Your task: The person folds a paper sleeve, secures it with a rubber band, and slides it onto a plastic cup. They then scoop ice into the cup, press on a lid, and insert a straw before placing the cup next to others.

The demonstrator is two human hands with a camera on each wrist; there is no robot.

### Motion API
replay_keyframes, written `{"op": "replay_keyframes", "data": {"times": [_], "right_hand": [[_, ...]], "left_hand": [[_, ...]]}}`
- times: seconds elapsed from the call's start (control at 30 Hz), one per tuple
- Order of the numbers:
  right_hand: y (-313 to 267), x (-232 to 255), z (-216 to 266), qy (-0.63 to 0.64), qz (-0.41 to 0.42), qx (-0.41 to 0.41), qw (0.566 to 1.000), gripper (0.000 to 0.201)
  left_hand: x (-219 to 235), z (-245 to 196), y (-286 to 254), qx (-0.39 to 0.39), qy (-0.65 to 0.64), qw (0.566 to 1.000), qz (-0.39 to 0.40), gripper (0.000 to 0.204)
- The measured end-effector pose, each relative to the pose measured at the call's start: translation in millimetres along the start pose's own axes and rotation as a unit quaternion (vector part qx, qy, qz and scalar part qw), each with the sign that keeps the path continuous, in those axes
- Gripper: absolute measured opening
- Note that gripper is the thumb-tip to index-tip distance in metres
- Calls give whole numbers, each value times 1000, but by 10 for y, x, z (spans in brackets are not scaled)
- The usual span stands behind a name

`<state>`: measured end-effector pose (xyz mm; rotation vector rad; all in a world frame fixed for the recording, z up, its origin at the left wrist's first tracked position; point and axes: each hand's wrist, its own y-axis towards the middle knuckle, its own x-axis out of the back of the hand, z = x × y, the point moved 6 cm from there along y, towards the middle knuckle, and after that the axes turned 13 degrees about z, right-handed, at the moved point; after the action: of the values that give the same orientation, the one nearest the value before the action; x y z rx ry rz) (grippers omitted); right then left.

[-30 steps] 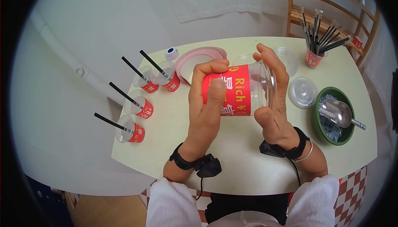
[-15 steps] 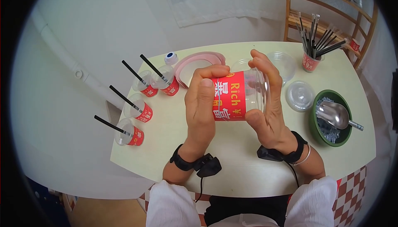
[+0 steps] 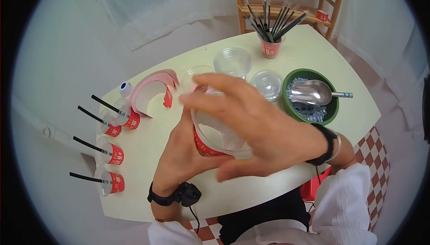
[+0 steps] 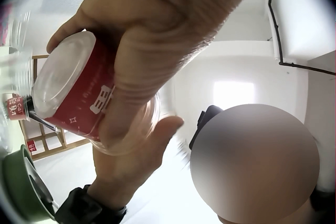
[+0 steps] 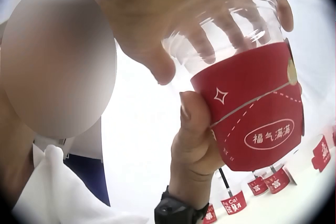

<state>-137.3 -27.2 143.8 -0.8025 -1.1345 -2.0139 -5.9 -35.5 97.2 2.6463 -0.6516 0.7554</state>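
Note:
A clear plastic cup with a red printed sleeve (image 5: 257, 108) is held above the table, its rim towards the right hand in the right wrist view. The left hand (image 3: 179, 155) grips the cup round its sleeve, thumb on one side. Over the cup's mouth is the right hand (image 3: 264, 133), its fingers spread and slightly bent; it hides much of the cup in the head view. Whether the right fingers touch the rim, I cannot tell.
Several lidded cups with black straws (image 3: 117, 154) stand at the left. Behind are pink-edged sleeves (image 3: 143, 90), a white-blue item (image 3: 126, 88), clear lids (image 3: 267, 85) and a cup of straws (image 3: 270, 49). A green bowl (image 3: 333, 110) at the right holds a metal scoop (image 3: 313, 92).
The head view has turned right. The cup has tilted from lying sideways to mouth-up towards the camera, and the right hand has moved from the cup's rim end to over its mouth.

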Motion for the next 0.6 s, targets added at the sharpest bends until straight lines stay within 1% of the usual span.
{"op": "replay_keyframes", "data": {"times": [0.03,0.07,0.1,0.13,0.17,0.2,0.27,0.33,0.37,0.43,0.53,0.6], "right_hand": [[-119,156,-20,-5,-22,12,1000,84],[-243,393,-71,-90,-42,-5,995,85],[-417,611,-192,-127,-75,-42,988,84],[-567,762,-242,-180,-93,-123,971,53],[-782,839,-447,-245,-51,-229,941,46],[-1058,916,-680,-308,-8,-329,893,39],[-1622,934,-973,-377,91,-395,833,31],[-1948,933,-1077,-360,144,-452,804,30],[-2077,902,-1128,-347,166,-480,788,29],[-2173,888,-1201,-351,150,-468,797,24],[-2235,866,-1341,-367,141,-433,811,18],[-2264,863,-1387,-366,143,-418,820,17]], "left_hand": [[11,2,4,-7,-24,1000,0,112],[35,0,0,-11,-50,999,-3,113],[54,3,-13,-14,-78,997,-8,115],[76,-1,-26,-14,-87,996,-15,115],[107,-12,-34,-15,-97,995,-23,115],[132,-16,-38,-18,-106,994,-31,115],[130,-3,-36,-17,-90,995,-29,115],[103,-15,-7,-22,-42,999,-17,115],[71,-8,10,-24,-49,998,-11,115],[10,0,41,-27,-62,998,3,115],[-23,-22,68,-59,11,998,10,114],[-69,34,77,-43,-29,998,21,115]]}}
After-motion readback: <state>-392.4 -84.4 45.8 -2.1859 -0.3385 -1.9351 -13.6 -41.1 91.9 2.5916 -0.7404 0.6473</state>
